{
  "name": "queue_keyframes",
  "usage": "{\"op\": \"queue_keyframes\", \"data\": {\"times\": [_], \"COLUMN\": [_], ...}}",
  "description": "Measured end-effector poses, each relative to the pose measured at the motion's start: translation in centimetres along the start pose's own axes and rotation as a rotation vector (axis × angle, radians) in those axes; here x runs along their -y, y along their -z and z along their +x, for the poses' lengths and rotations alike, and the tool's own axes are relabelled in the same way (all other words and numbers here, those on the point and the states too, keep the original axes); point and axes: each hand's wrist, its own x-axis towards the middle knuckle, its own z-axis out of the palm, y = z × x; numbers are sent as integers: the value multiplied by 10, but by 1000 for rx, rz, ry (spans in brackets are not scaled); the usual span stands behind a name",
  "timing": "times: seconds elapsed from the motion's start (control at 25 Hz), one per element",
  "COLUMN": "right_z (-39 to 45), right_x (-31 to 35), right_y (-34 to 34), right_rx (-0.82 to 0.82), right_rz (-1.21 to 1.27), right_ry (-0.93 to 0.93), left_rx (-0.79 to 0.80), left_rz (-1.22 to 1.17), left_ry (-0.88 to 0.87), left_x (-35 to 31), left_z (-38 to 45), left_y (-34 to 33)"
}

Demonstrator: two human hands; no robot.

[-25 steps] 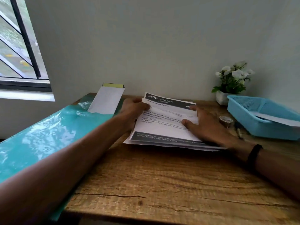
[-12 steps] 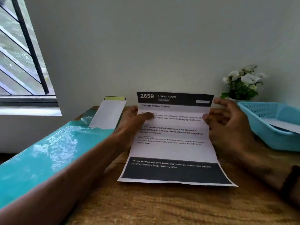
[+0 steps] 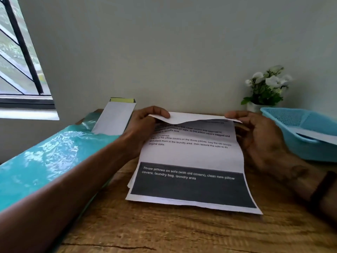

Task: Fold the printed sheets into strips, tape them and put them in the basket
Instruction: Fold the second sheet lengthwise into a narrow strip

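Wooden table [image 3: 164,232] runs against a pale wall, with a window at the left. On it lies a printed sheet [image 3: 191,157], its far edge curled over toward the person (white back showing). Left hand [image 3: 145,123] and right hand [image 3: 255,132] each pinch a corner of that edge. To the right sits a blue basket [image 3: 284,117], a folded strip [image 3: 317,136] inside.

I see bare worktop [image 3: 182,232] in front of the printed sheet [image 3: 189,156]; teal film [image 3: 45,161] flanks its left, basket [image 3: 299,136] its right.
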Motion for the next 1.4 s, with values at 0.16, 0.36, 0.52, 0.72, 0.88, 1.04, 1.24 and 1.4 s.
{"op": "queue_keyframes", "data": {"times": [0.16, 0.36, 0.52, 0.72, 0.88, 1.04, 1.24, 1.4], "right_z": [3, 0, -1, 0, 3, 5, 9, 10], "right_x": [0, -7, -3, -3, -1, -5, -8, -9], "right_y": [-2, -3, 1, 0, 2, 3, 2, 4], "right_rx": [82, 66, 15, -33, -41, -62, -42, -23], "right_rz": [-8, -129, -139, -127, -199, -158, -124, -92], "right_ry": [-42, 31, 63, 80, 93, 115, 121, 113], "left_rx": [-10, -65, -46, 120, 43, -31, -117, -131], "left_rz": [-80, -159, -278, -51, -94, -110, -24, -61], "left_ry": [39, 49, 193, 195, 155, 160, 111, 128], "left_x": [-4, -7, -10, -1, 1, -4, -2, -3], "left_z": [-2, -2, 0, 1, 5, 3, 4, 3], "left_y": [-1, -2, 2, 6, 6, 3, 8, 6]}}
